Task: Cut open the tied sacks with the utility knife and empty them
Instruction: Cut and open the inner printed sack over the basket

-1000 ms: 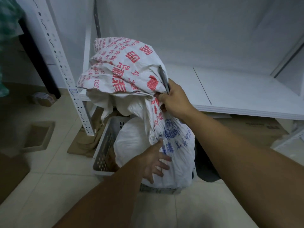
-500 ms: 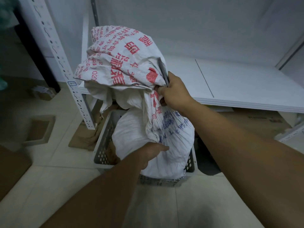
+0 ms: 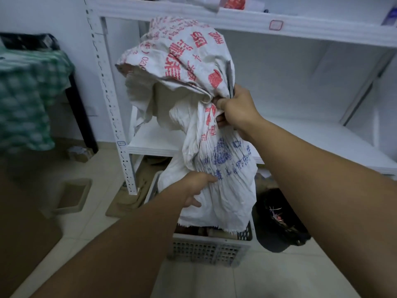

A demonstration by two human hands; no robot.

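The right hand (image 3: 237, 108) grips the upended sack (image 3: 217, 168) and utility knife (image 3: 229, 77). Below, the left hand (image 3: 193, 190) clutches the sack's fabric over the crate (image 3: 206, 248). Emptying looks nearly done.

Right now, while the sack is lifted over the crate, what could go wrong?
The right hand grips the sack and the utility knife together; the knife could slip or nick the fingers. The sack's open end hangs near the crate's rim, so contents might spill onto the floor.

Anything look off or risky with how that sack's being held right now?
Yes: the right hand bunches the sack at its neck with the utility knife pinched in the same grip, pointing up against the cloth.
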